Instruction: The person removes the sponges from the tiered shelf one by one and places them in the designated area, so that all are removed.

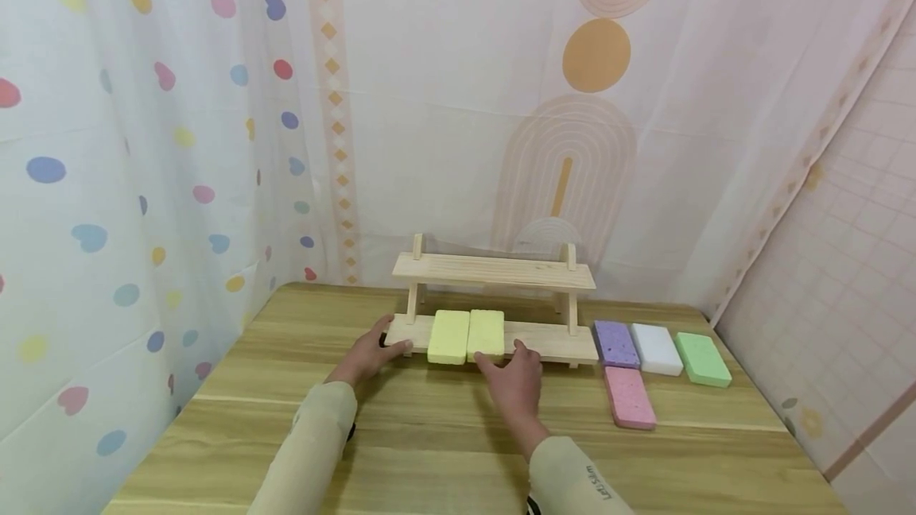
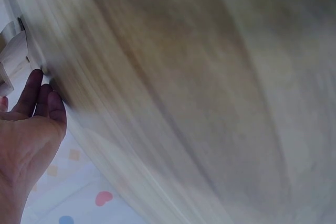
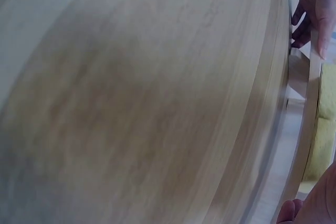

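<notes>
At far left, a white dotted curtain (image 1: 215,102), with coloured hearts among the dots, just beyond the wood-grain worktop (image 1: 415,451). Next, in a pale sleeve (image 1: 304,451), the left hand (image 1: 368,356), at the left end of a two-tier wooden stand (image 1: 494,270) on the worktop; clamped there on the end of the lower board (image 1: 554,342), thumb at the near edge, fingers around the end. On that same board, left of the middle, the left yellow sponge (image 1: 449,336) and right yellow sponge (image 1: 487,331), side by side, flat, near ends slightly over the front edge. Then the right hand (image 1: 515,380), well apart from the left, thumb touching the near end of the right yellow sponge, fingers just to its right; impossible to tell whether pinching it. Past the stand's right end, directly on the worktop: purple sponge (image 1: 615,343), pink sponge (image 1: 630,397) just in front, white sponge (image 1: 657,350) beside the purple, and lastly green sponge (image 1: 703,359). At far right, a pale grid-patterned cloth (image 1: 837,276).
</notes>
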A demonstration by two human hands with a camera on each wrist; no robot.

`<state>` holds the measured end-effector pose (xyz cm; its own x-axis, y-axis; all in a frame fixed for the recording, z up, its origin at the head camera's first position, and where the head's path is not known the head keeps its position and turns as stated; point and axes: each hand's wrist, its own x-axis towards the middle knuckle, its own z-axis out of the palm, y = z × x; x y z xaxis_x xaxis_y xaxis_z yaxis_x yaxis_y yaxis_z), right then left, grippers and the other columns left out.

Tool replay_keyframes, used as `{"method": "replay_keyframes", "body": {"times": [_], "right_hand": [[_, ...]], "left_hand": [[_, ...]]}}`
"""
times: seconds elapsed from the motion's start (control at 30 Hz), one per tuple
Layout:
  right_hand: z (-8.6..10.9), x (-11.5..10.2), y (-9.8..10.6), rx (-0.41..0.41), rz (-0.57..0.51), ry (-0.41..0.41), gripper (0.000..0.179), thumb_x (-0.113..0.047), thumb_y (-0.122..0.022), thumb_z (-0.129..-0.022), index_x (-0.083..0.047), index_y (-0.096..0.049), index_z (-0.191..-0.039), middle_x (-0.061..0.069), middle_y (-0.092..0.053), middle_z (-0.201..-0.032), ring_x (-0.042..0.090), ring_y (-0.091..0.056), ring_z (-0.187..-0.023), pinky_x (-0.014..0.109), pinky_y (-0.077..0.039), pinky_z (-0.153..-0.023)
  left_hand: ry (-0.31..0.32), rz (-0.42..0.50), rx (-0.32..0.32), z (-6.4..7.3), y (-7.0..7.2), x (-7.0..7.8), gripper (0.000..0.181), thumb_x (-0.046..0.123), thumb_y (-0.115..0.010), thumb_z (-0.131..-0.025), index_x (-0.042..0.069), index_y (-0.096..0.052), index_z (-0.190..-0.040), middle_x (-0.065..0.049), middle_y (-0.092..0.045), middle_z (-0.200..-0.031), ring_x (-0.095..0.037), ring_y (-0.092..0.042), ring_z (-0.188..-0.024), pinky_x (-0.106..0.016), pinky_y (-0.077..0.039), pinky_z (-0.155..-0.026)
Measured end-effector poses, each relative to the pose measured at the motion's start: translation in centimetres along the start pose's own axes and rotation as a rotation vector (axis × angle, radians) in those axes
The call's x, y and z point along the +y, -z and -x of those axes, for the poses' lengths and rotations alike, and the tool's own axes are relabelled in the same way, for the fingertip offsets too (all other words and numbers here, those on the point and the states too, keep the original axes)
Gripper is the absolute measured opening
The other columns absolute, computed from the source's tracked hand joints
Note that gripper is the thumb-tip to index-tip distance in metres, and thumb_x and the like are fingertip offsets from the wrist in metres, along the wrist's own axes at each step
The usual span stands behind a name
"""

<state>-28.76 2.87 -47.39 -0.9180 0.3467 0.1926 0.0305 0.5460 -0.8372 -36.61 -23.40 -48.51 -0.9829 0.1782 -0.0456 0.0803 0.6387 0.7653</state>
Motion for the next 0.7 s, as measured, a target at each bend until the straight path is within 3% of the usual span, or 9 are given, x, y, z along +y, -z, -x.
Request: {"method": "replay_keyframes", "body": {"times": [0.7], "right_hand": [[-0.3,-0.7,-1.4,0.007,0.006,-0.021,0.087,-0.046,-0.081,-0.079,0.006,-0.047,-0.141,0.027,-0.047,-0.132,0.04,-0.047,-0.12,0.053,-0.045,-0.095]], "left_hand": [[-0.001,0.018,0.003,0.2,0.0,0.0,0.089,0.051,-0.061,-0.096,0.009,-0.016,-0.159,-0.034,-0.028,-0.153,-0.05,-0.029,-0.139,-0.063,-0.03,-0.108]]}}
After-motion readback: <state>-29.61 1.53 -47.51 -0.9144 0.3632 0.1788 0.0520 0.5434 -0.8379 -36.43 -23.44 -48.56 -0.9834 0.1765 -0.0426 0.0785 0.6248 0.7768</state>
